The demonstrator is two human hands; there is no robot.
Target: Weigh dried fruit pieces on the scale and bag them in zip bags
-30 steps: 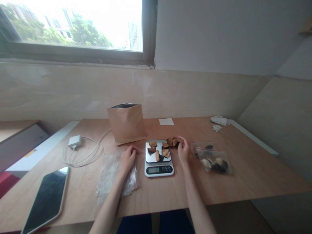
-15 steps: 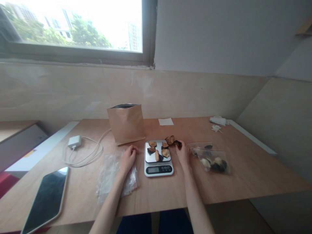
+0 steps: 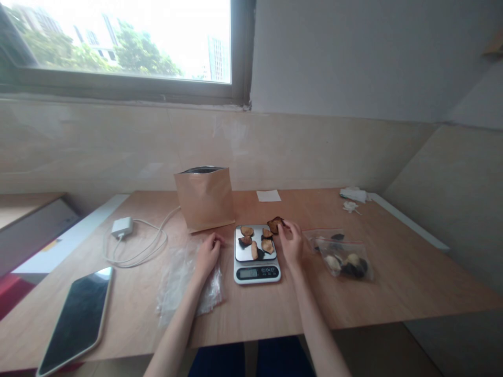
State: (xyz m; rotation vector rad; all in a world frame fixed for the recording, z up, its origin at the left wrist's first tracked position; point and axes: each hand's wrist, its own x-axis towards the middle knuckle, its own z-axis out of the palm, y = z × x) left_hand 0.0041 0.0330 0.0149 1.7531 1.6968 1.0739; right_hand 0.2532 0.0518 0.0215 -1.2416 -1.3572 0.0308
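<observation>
A white digital kitchen scale [image 3: 257, 272] carries several dried brown slices with dark rims, such as the dried slice [image 3: 267, 246] on its steel plate. Digits show on its display, too blurred to read surely. My right hand [image 3: 291, 243] is beside the plate's far right corner, thumb and fingers closed on the edge of a larger dark-rimmed dried slice [image 3: 275, 225]. Left of the scale, my left hand [image 3: 208, 254] rests with curled fingers on a pile of clear plastic bags [image 3: 176, 277]; nothing shows in it.
Behind the bags stands an open brown paper pouch [image 3: 205, 201]. Clear zip bags with pale and dark pieces [image 3: 348, 262] lie at right. A white charger [image 3: 121, 226] with looped cable and a tablet [image 3: 78, 317] are at left. White paper [image 3: 269, 196] and crumpled tissue [image 3: 354, 195] lie at the back.
My right hand has moved slightly left towards the scale's corner, bringing its dark slice together with the slice there. My left hand stays still. Digits on the display now show more clearly.
</observation>
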